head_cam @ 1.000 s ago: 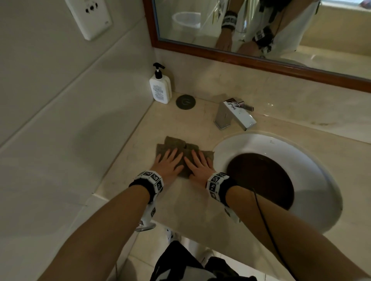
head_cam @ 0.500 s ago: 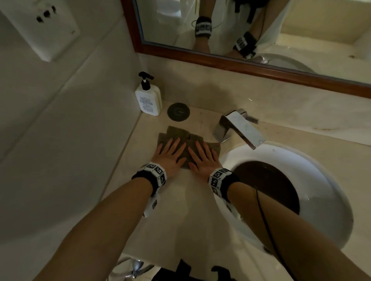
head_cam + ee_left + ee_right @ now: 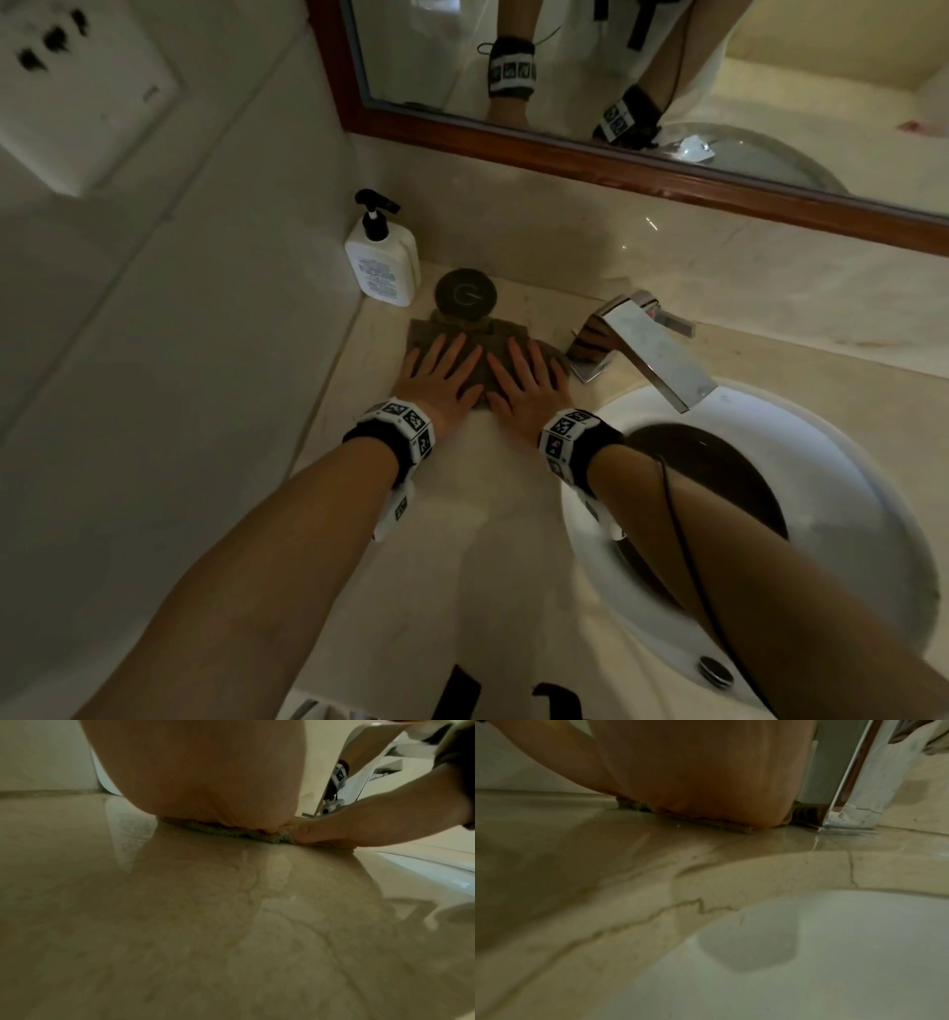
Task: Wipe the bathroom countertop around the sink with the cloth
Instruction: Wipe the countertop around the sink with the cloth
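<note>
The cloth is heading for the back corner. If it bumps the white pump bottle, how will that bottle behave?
The pump bottle stands tall and narrow on the countertop, so a high push would probably tip it. The glossy surface suggests a low nudge slides it instead. The wall close behind should stop it. How full it is cannot be told.

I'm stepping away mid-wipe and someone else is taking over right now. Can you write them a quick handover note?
Left hand and right hand: both flat, fingers straight, side by side, pressing the brown cloth onto the countertop.
The cloth's far edge is at the round black disc, right of the pump bottle and left of the faucet.
Done: cannot tell how much has been wiped.
Left: likely the back strip behind the faucet and the counter on the sink's right side.
</note>
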{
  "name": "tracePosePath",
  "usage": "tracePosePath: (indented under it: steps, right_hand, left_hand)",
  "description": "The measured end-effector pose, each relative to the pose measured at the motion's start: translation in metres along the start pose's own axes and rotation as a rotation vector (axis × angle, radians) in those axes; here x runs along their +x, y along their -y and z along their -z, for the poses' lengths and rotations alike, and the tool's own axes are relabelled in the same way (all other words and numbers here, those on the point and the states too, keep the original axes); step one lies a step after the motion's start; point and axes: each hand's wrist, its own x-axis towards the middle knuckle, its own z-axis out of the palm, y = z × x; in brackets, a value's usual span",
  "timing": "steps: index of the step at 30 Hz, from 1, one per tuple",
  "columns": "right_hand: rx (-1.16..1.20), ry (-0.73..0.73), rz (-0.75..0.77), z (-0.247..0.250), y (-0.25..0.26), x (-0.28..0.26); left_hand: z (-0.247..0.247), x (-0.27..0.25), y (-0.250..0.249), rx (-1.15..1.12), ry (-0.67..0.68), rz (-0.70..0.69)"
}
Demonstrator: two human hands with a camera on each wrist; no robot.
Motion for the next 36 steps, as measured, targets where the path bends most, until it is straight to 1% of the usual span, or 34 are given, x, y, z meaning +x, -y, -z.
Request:
tracePosePath:
  steps: [6, 9, 13, 17, 20, 22, 24, 25, 27, 29, 30, 33, 34, 35, 36]
  right_hand:
    - [-0.018, 0.027, 0.025, -0.005, 0.014, -0.012]
    - [-0.03, 0.081, 0.046, -0.008, 0.026, -0.023]
    - [-0.05, 0.101, 0.097, -0.016, 0.039, -0.043]
    - [-0.072, 0.116, 0.164, -0.025, 0.05, -0.066]
    - [-0.093, 0.135, 0.201, -0.03, 0.059, -0.085]
    - [-0.066, 0.13, 0.234, -0.033, 0.062, -0.098]
    - [-0.094, 0.072, 0.228, -0.039, 0.064, -0.107]
    - [-0.067, 0.103, 0.214, -0.041, 0.065, -0.11]
    - [-0.055, 0.081, 0.234, -0.042, 0.066, -0.118]
    - [-0.085, 0.054, 0.289, -0.043, 0.061, -0.118]
    - [-0.078, 0.068, 0.307, -0.043, 0.058, -0.116]
    - [-0.075, 0.164, 0.253, -0.038, 0.056, -0.11]
    - [-0.078, 0.134, 0.258, -0.037, 0.055, -0.107]
    - [-0.083, 0.135, 0.265, -0.034, 0.054, -0.101]
    - [-0.1, 0.095, 0.3, -0.032, 0.052, -0.094]
  left_hand:
    - [-0.008, -0.021, 0.003, -0.005, 0.005, 0.033]
    - [-0.017, -0.043, 0.003, -0.019, 0.007, 0.07]
    - [-0.027, -0.074, 0.002, -0.042, 0.037, 0.131]
    - [-0.044, -0.105, -0.004, -0.043, 0.018, 0.184]
    - [-0.055, -0.126, -0.01, -0.043, 0.046, 0.222]
    - [-0.061, -0.139, -0.015, -0.049, 0.056, 0.242]
    - [-0.066, -0.149, -0.02, -0.048, 0.052, 0.258]
    - [-0.068, -0.154, -0.022, -0.048, 0.054, 0.263]
    - [-0.071, -0.158, -0.025, -0.053, 0.058, 0.268]
    - [-0.07, -0.159, -0.026, -0.057, 0.056, 0.269]
    - [-0.069, -0.159, -0.025, -0.059, 0.06, 0.268]
    - [-0.066, -0.154, -0.023, -0.083, 0.074, 0.268]
    - [-0.064, -0.151, -0.022, -0.085, 0.073, 0.272]
    - [-0.061, -0.148, -0.021, -0.089, 0.075, 0.275]
    - [-0.058, -0.143, -0.019, -0.096, 0.08, 0.277]
